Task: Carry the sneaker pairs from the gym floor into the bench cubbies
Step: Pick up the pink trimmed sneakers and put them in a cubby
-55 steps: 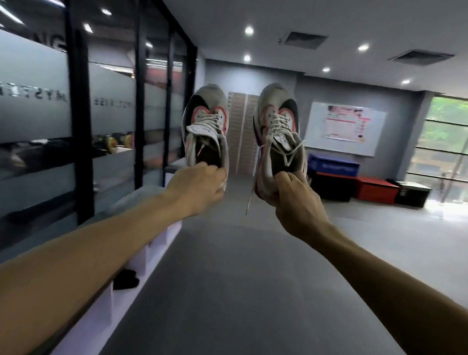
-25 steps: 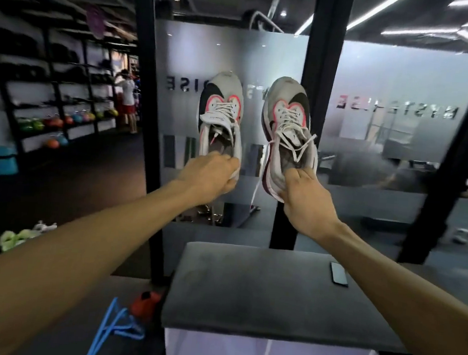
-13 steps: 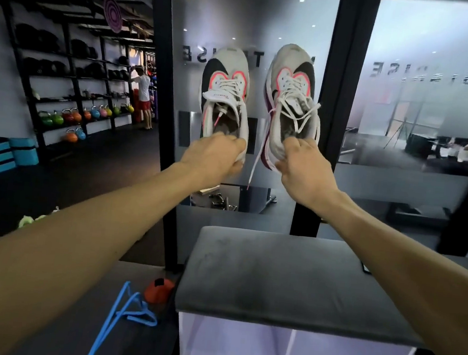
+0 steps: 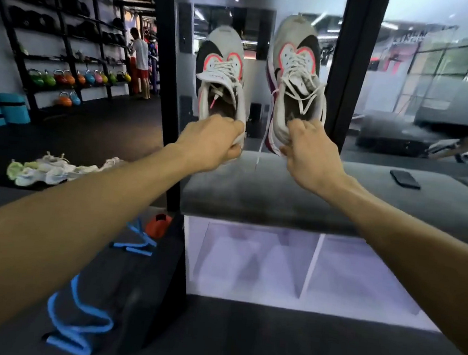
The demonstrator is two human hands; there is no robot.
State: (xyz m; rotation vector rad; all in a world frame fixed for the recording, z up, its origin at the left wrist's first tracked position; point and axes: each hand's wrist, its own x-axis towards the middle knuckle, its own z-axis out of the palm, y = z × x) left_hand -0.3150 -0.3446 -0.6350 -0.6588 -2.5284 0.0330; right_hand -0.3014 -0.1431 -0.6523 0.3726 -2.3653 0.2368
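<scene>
I hold a pair of grey, black and pink sneakers out in front of me, toes pointing away. My left hand (image 4: 213, 142) grips the heel of the left sneaker (image 4: 222, 76). My right hand (image 4: 309, 153) grips the heel of the right sneaker (image 4: 296, 71), whose lace dangles down. Both hang above the grey padded bench (image 4: 282, 193). Below the cushion are white cubbies (image 4: 250, 262), two of them visible with nothing inside. More pale sneakers (image 4: 53, 170) lie on the dark floor at the left.
A black phone (image 4: 404, 179) lies on the bench top at right. Blue resistance bands (image 4: 76, 314) and an orange object (image 4: 159, 224) lie on the floor left of the bench. A black post (image 4: 173, 114) and glass wall stand behind. A person stands by kettlebell racks (image 4: 74, 76).
The view has tilted down and drawn closer to the bench, so the cubbies show fully. Both hands still hold the sneakers, now lower relative to the glass wall.
</scene>
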